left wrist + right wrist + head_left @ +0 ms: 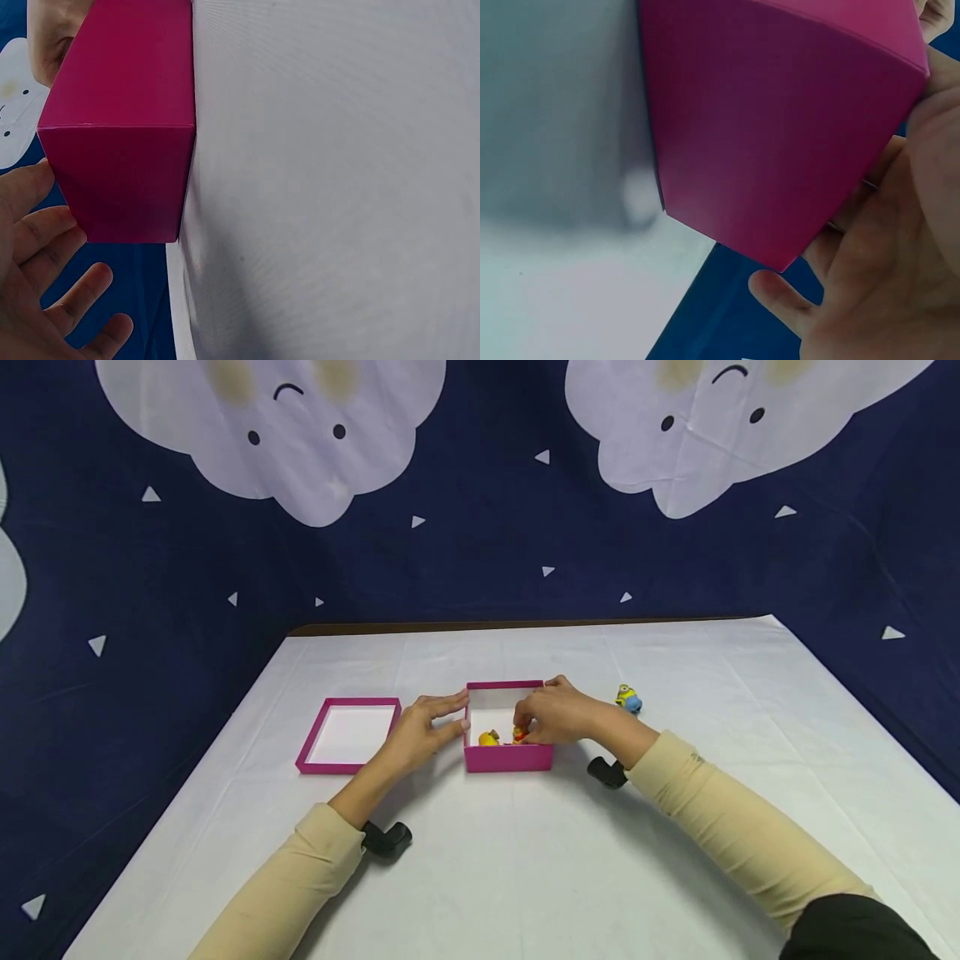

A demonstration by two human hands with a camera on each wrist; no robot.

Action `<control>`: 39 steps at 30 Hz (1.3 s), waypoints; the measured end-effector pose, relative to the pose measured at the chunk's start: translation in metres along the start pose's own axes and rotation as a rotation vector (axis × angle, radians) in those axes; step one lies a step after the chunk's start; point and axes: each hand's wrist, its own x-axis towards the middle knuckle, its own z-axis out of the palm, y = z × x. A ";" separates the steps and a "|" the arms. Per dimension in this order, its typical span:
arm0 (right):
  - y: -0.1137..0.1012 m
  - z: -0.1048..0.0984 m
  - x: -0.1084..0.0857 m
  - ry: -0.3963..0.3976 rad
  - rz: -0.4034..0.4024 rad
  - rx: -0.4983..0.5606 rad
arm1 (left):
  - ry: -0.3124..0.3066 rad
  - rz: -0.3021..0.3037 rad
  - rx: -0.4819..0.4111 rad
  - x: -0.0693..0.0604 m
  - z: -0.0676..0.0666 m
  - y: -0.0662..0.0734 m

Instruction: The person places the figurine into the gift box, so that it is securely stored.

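A pink box (508, 759) with a white inside stands open on the table. My left hand (420, 735) touches its left wall with fingers fairly straight; the left wrist view shows the fingertips (54, 225) along the box's edge. My right hand (558, 712) reaches over the right wall, its fingers curled down round a small red and yellow figure (519, 735) inside. A yellow figure (489, 738) lies in the box to the left of it. In the right wrist view the box wall (780, 127) hides what the right fingertips hold.
A pink-rimmed lid (330, 769) lies on the white-covered table (510, 877), left of the box. A yellow and blue figure (628, 699) is behind my right forearm. A dark blue cloth (480, 560) with clouds hangs behind the table.
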 end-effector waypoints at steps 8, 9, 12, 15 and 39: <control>-0.001 -0.003 0.001 -0.038 -0.005 -0.004 | 0.000 0.004 0.007 0.001 0.000 -0.001; -0.001 -0.003 0.001 -0.038 -0.006 -0.001 | 0.000 0.006 0.008 0.001 0.000 -0.001; 0.000 -0.003 0.000 -0.035 -0.010 0.005 | -0.001 0.003 0.006 0.001 0.001 0.000; 0.001 -0.003 0.000 -0.026 -0.023 0.008 | -0.003 -0.005 0.003 0.001 0.001 -0.001; 0.004 -0.008 -0.006 0.009 -0.021 0.116 | -0.002 -0.004 -0.008 0.002 0.001 -0.003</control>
